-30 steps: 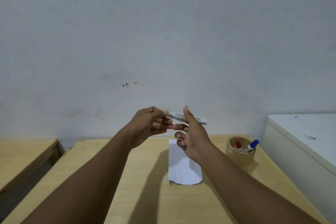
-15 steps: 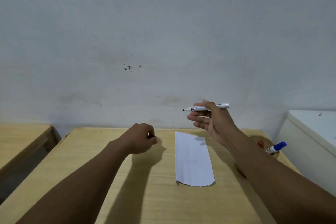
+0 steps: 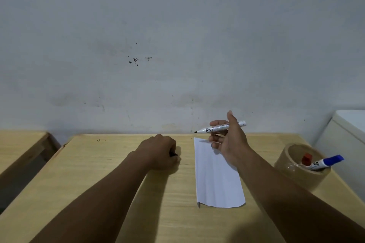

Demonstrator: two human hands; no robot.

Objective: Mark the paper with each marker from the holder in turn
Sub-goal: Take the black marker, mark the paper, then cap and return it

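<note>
A person's right hand [image 3: 229,144], right of center in the frame, hovers above the far end of a white sheet of paper [image 3: 216,175], its grip pinching an uncapped white marker [image 3: 220,128] between thumb and forefinger while the other fingers spread loosely below. The marker lies nearly level, black tip pointing toward the left of the frame and clear of the sheet. The left hand [image 3: 161,152], at center, rests on the wooden bench [image 3: 98,173] just left of the paper, its grip curled shut around a small black piece, seemingly the cap [image 3: 173,154], only an end of which shows past the fingers. The paper lies lengthwise on the bench, unmarked where it is visible, its near left corner curled up. At the right edge of the frame, a roll of brown tape [image 3: 300,165] serving as the holder stands on the bench, well apart from the paper. It holds a blue-capped marker [image 3: 325,162], leaning right over the rim, and a red-capped marker [image 3: 306,159] beside it.
</note>
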